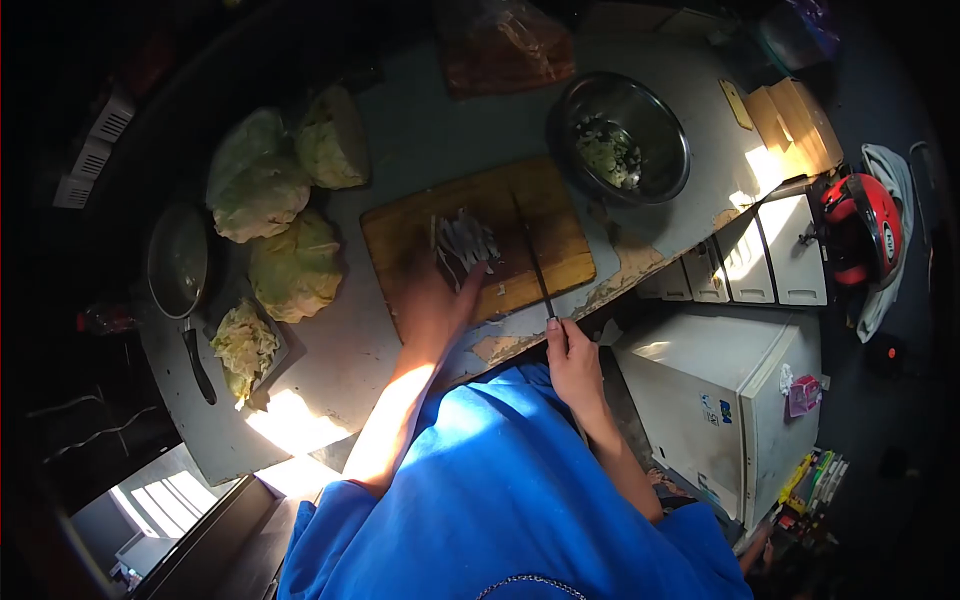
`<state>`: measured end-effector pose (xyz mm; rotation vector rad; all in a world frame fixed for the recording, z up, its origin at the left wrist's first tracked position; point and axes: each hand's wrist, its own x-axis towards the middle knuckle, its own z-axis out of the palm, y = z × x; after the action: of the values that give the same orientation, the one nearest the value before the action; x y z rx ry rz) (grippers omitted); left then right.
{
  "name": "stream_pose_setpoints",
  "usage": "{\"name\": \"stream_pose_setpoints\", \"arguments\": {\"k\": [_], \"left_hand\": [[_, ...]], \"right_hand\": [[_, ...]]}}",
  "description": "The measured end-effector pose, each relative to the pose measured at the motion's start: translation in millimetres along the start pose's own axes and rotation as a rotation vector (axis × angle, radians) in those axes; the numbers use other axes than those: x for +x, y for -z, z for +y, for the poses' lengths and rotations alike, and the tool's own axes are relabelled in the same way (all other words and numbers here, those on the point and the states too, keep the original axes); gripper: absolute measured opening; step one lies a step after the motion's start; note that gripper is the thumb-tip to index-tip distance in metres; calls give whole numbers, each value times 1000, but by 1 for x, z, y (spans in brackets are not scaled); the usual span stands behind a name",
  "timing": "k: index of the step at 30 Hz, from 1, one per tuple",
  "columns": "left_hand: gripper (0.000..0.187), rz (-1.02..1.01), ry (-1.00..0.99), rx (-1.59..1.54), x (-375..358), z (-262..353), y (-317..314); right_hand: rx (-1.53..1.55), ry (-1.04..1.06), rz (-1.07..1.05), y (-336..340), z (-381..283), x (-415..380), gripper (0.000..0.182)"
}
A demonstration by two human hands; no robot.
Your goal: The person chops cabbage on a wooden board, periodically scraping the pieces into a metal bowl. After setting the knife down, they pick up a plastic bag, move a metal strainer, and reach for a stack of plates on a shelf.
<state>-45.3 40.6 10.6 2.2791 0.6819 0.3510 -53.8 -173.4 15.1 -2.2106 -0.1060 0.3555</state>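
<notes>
My right hand [573, 352] is closed around the handle of a long, thin-looking knife [533, 250], whose blade lies over the right part of a wooden cutting board [400, 222]. On the board, left of the blade, is a small heap of pale cut strips [464, 240] that look like cabbage. My left hand [432, 305] is at the near-left side of this heap, its thumb pointing toward the strips. Motion smears the fingers of that hand, so their grip cannot be made out.
A metal bowl [655, 130] with chopped pieces stands right of the board. Cabbages [262, 185], leafy scraps [245, 350] and a frying pan [180, 265] sit on the left. A plastic-wrapped package [505, 55] lies behind. Below the table's right edge are drawers [790, 250] and a white fridge [690, 390].
</notes>
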Motion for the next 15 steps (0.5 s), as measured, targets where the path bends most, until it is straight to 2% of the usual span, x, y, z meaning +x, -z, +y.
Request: {"name": "stream_pose_setpoints", "arguments": {"k": [1, 2, 3, 7, 11, 13, 15], "left_hand": [[77, 7, -3, 2, 3, 0, -9], [80, -2, -104, 66, 5, -6, -25], [84, -12, -205, 129, 8, -6, -33], [78, 71, -301, 111, 16, -2, -47], [67, -103, -384, 133, 25, -22, -58], [65, -184, -449, 123, 35, -32, -50], [64, -449, -563, 55, 45, -31, -24]], "right_hand": [[-21, 6, -17, -3, 0, 0, 41], [-44, 13, -34, -4, -1, 1, 42], [-6, -113, -161, 2, -13, -2, 38], [53, -41, -23, 1, 8, -3, 44], [133, -157, -7, 17, 17, 6, 43], [134, -135, 3, 24, 15, 7, 44], [138, -113, 10, 26, 13, 7, 45]]}}
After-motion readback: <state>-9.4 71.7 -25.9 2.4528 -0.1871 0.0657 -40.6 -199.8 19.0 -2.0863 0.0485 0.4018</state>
